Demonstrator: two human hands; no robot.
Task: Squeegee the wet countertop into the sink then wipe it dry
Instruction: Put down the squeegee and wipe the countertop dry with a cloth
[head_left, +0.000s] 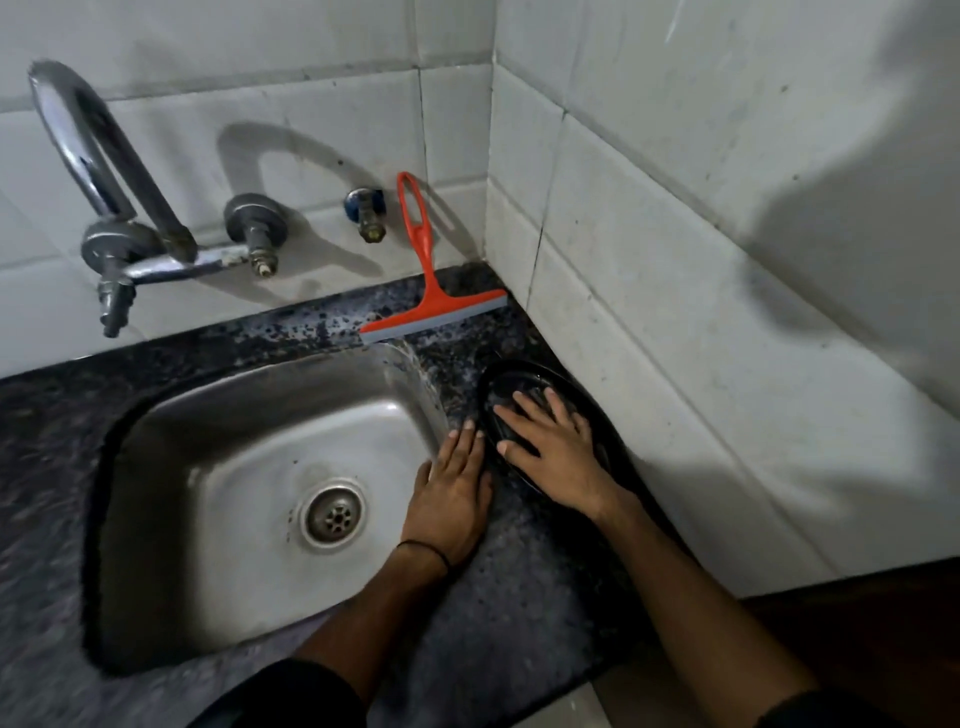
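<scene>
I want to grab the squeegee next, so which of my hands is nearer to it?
Right. Your right hand lies on the black dish just below the squeegee; your left hand rests lower, at the sink's right edge.

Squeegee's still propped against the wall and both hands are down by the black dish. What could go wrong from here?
1. The black dish under the right hand sits in the squeegee's likely path; sweeping around it could leave water beneath.
2. The squeegee only leans on the tiles; a bump might drop it into the sink.
3. The left hand rests flat on the possibly slippery countertop.
</scene>
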